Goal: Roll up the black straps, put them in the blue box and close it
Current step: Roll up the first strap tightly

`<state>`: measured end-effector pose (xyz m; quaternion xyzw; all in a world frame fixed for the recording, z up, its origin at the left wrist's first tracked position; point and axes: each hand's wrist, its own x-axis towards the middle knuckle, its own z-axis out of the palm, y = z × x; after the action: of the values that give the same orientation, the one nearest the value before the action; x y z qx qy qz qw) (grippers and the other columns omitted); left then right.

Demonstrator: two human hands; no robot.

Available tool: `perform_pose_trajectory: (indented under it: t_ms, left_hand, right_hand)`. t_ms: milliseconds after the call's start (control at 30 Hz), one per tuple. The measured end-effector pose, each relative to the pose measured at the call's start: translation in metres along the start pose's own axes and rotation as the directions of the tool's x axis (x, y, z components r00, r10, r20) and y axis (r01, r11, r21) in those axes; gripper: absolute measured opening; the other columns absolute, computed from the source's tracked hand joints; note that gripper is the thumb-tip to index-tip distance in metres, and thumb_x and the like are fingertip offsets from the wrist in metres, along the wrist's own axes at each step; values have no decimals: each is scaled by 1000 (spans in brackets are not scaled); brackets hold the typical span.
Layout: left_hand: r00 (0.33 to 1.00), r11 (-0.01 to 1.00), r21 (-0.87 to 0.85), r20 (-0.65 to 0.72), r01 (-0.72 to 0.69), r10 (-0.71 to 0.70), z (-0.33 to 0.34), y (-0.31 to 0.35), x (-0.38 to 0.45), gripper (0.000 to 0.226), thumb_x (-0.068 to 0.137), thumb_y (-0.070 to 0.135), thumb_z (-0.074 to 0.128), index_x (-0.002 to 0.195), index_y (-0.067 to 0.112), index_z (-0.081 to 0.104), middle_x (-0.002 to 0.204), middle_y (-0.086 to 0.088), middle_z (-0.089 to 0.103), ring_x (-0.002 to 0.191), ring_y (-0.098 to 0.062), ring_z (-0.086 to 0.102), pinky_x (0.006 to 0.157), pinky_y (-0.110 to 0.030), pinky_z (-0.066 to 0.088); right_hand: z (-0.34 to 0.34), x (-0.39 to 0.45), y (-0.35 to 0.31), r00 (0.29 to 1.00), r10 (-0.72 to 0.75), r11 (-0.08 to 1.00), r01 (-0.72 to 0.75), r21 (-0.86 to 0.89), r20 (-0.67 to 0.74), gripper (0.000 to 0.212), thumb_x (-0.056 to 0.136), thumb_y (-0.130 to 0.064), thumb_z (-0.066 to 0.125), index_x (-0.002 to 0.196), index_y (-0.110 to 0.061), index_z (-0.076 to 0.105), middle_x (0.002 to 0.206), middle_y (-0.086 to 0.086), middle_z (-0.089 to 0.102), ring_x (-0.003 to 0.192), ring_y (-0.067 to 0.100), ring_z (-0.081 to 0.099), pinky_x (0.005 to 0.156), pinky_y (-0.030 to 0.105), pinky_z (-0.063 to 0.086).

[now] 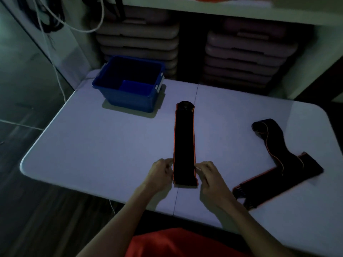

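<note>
Lying flat on the counter (pixel 92 145), one black strap (pixel 184 145) with orange edging runs lengthwise away from the person, roughly along the counter's centre seam. Its far end is rounded; its near end is cut square and lies close to the near counter edge.

The left hand (pixel 159 173) is at the left edge of this strap near its near end, fingers curled, fingertips touching the edge. The right hand (pixel 207 175) is at the right edge in the same way. Whether either hand pinches the fabric or only touches it cannot be told; the view is dim and slightly blurred.

A second black strap (pixel 278 160), also orange-edged, lies folded and crossed over itself on the right part of the counter, well apart from both hands.

The blue box (pixel 128 84) stands open at the far left of the counter, with no lid on it. Its interior is mostly dark.

Stacked pale trays (pixel 137 39) fill the shelf behind the counter.
</note>
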<state>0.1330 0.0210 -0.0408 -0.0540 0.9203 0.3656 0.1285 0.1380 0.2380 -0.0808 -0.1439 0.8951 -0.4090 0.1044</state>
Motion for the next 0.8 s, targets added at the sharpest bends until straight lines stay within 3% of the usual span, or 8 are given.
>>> perform_pose_trajectory:
  t_ms: [100,167,233,333,433,533,667,800]
  left_hand:
    - [1000,1000,-19,-6,-9,9,9,0,-5,26,82,1,48,97,6,69,81,-14,69,70,-28,65,65,-38,52]
    - [1000,999,24,19,-23,22,12,1,-7,28,79,1,47,98,3,67,83,-17,64,72,-29,61,67,-40,49]
    - [1000,999,24,18,-21,21,14,2,-7,26,80,-2,46,97,0,65,84,-21,61,74,-31,60,67,-39,47]
    - [1000,999,35,-2,-24,24,16,0,-7,25,78,-5,46,97,-3,63,85,-21,59,74,-34,59,69,-44,50]
    - [999,996,80,-15,-41,43,15,-10,-13,60,72,-7,54,130,9,54,112,-10,51,97,-27,55,83,-38,51]
    - [980,951,238,54,-199,191,13,-10,-23,81,68,4,60,143,23,38,133,0,36,112,-19,42,74,-37,55]
    - [947,863,390,110,-320,302,16,-10,-24,55,76,31,63,130,24,54,134,5,47,119,-21,43,82,-37,53]
    - [964,906,330,61,-265,260,15,-2,-22,34,88,35,57,119,21,61,122,7,57,113,-19,51,79,-33,50]
  right_hand:
    - [5,-8,-3,983,166,972,-149,184,-79,42,96,2,37,108,-32,58,104,0,58,89,12,57,85,28,47]
    - [8,-12,-9,979,195,953,-174,248,-65,46,97,1,37,101,-41,56,101,-4,62,87,3,59,78,18,46]
    - [9,-16,-13,974,221,937,-195,290,-58,46,99,1,38,102,-40,57,105,-5,63,92,0,60,80,16,47]
    - [4,-22,-13,973,224,948,-207,243,-47,39,99,-2,39,110,-35,58,110,-7,60,99,3,59,87,26,51]
    - [-3,-26,-12,991,132,979,-126,161,-28,41,96,-2,47,116,-38,56,111,-15,49,100,0,55,85,16,48]
    - [-4,-23,-6,999,23,998,-26,63,41,44,86,-3,63,123,-26,58,111,-14,42,104,0,52,93,11,42]
    - [-5,-11,-11,996,-41,995,48,-84,83,33,83,-12,69,116,-13,65,109,-6,50,100,11,48,82,15,39]
    - [-8,-2,-19,993,-13,998,20,-53,114,21,92,-12,58,110,-16,69,103,-5,59,99,10,51,82,23,44]
